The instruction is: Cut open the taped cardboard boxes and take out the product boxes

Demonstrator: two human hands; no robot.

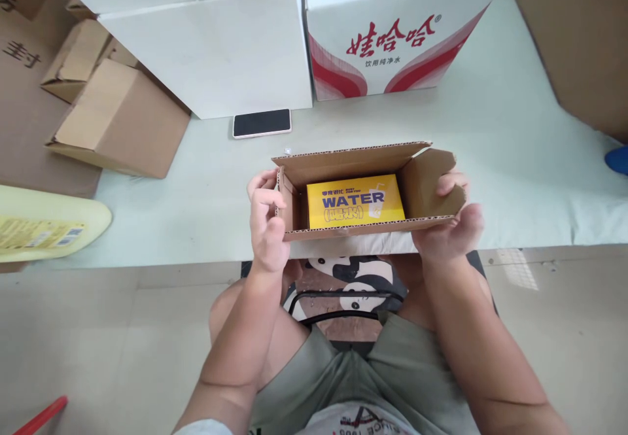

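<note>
Both my hands hold an open brown cardboard box (pixel 363 155) at the near edge of the table. Inside it lies a yellow box (pixel 356 201) printed "WATER", with a gap to its left and right. My left hand (pixel 269 222) grips the carton's left end, fingers curled over the edge and thumb in front. At the other end, my right hand (pixel 449 222) is closed around the carton's right side, its fingers on the end flap (pixel 432 180). The underside of the carton is hidden.
A phone (pixel 261 123) lies on the pale green table cover (pixel 515 186). Behind it stand a plain white box (pixel 230 49) and a white carton with red print (pixel 397 42). Brown boxes (pixel 127 114) are at the left, beside a yellow bottle (pixel 53 222). A large brown carton (pixel 583 42) stands right.
</note>
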